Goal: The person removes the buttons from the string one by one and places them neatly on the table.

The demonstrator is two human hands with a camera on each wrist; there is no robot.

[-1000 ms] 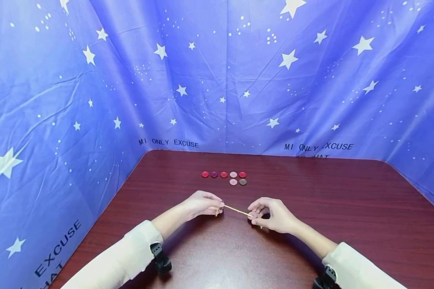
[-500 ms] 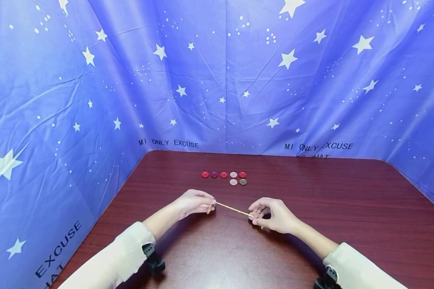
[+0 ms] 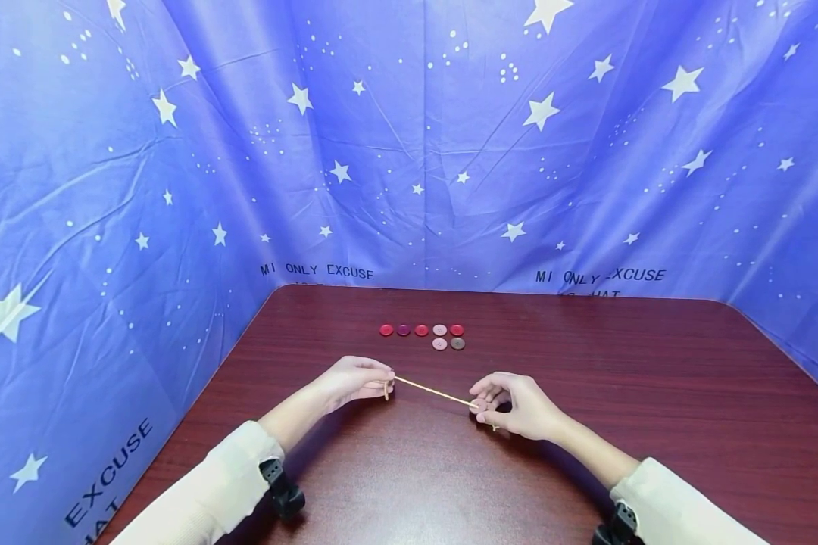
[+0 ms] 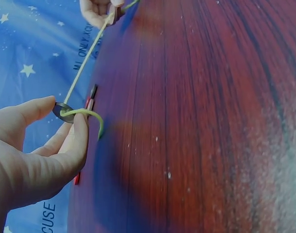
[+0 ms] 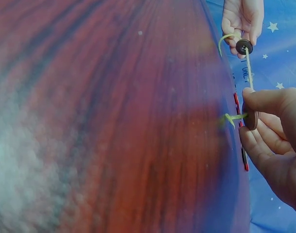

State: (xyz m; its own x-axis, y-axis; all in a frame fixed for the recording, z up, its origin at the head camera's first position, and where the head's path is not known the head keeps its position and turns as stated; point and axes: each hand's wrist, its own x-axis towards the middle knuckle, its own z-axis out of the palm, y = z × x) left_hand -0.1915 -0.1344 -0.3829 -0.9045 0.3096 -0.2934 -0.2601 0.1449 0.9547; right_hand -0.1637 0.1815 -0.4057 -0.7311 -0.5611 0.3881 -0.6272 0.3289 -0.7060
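My left hand [image 3: 356,377] pinches a dark button [image 4: 60,109] by its edge between thumb and fingers. Yellow-green string [image 4: 84,73] passes through this button, and a short tail curls down on its near side. The right hand [image 3: 521,406] grips a pinkish button [image 3: 478,406] between thumb and fingertips; it shows edge-on in the right wrist view. Between the two buttons the string runs straight and taut. Past the pinkish button hangs its other end, with a knot [image 5: 229,118]. Both hands are held close over the table [image 3: 409,469].
Beyond the hands, several loose buttons lie in two short rows: a red button [image 3: 385,330], a purple one [image 3: 403,330], a pale pink one [image 3: 439,344] and a brown one [image 3: 457,344] among them. A blue starry curtain [image 3: 423,151] hangs behind the table.
The left hand has moved left with the dark button, and the stretch of string between the buttons has grown longer. My right hand has stayed almost still.
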